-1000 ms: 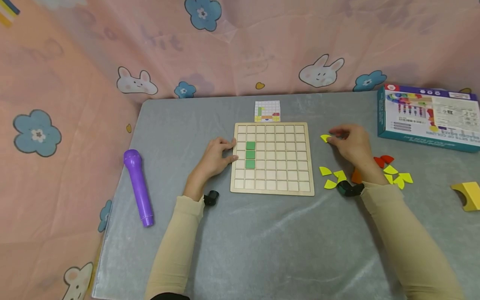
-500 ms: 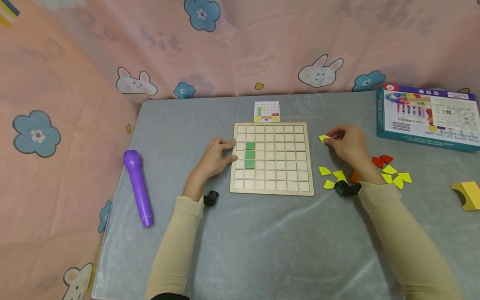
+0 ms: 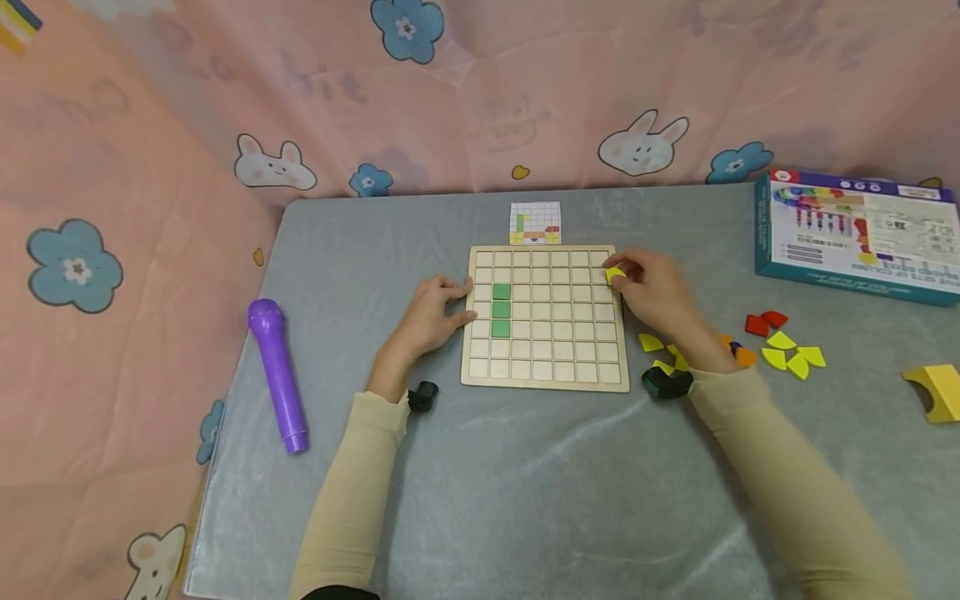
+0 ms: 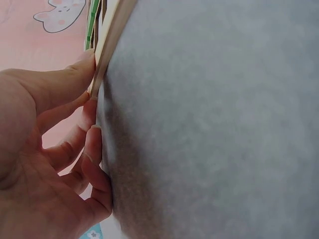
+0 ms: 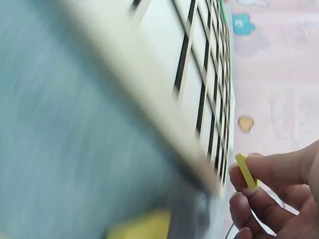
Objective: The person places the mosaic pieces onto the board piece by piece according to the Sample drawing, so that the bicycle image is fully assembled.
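Observation:
In the head view, a square wooden grid board (image 3: 545,379) lies on the table, with three green square tiles (image 3: 501,309) in one column. My left hand (image 3: 429,317) rests thumb and fingertips, spaced apart, against the board's left edge; its thumb (image 4: 75,74) touches the rim in the left wrist view. Over the board's upper right edge, my right hand (image 3: 660,293) pinches a yellow fan-shaped tile (image 5: 245,171) between thumb and fingers. More yellow fan-shaped tiles (image 3: 650,342) lie right of the board, partly hidden by the right wrist.
A patterned card (image 3: 535,222) lies behind the board. Red tiles (image 3: 757,324), orange tiles (image 3: 746,357) and further yellow tiles (image 3: 773,358) lie to the right. A boxed set (image 3: 858,237), a yellow arch block (image 3: 941,392) and a purple microphone (image 3: 277,375) also stand or lie around.
My right hand has moved left with the yellow tile, from the table to the board's right edge, uncovering orange tiles. The left hand has stayed in place.

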Demonstrator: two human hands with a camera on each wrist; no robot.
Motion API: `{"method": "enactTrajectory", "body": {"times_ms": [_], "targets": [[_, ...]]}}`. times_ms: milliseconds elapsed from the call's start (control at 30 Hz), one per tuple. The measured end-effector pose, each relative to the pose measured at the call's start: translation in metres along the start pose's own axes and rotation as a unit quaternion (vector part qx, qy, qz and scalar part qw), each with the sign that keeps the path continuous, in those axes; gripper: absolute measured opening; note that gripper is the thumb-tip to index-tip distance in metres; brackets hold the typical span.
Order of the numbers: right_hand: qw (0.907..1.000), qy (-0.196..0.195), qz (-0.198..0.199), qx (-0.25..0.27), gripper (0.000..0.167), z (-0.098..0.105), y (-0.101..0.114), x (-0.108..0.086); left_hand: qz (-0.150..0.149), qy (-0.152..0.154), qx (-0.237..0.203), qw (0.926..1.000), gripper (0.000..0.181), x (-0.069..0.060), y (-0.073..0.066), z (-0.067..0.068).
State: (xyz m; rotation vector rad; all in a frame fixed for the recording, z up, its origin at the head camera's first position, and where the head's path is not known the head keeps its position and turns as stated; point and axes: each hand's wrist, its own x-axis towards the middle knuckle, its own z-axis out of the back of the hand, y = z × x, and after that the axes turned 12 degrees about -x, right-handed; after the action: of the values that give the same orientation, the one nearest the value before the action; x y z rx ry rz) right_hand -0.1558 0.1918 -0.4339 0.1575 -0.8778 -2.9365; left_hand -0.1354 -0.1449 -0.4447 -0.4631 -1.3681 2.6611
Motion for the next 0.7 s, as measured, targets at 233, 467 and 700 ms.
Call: {"method": "enactTrajectory", "body": {"times_ms": [233, 467, 700], "targets": [[0.9977, -0.02, 0.047, 0.045, 0.02, -0.016, 0.028, 0.008, -0.004, 0.003, 0.001, 1.0, 0.061, 0.0, 0.0, 0.001], [0.9959, 0.012, 0.06, 0.067, 0.016, -0.034, 0.057, 0.015, -0.007, 0.0, 0.007, 1.0, 0.06, 0.0, -0.002, 0.001], [0.995, 0.03, 0.062, 0.073, 0.012, -0.053, 0.077, 0.017, -0.01, -0.001, 0.004, 0.9999, 0.059, -0.001, -0.001, 0.001]]}}
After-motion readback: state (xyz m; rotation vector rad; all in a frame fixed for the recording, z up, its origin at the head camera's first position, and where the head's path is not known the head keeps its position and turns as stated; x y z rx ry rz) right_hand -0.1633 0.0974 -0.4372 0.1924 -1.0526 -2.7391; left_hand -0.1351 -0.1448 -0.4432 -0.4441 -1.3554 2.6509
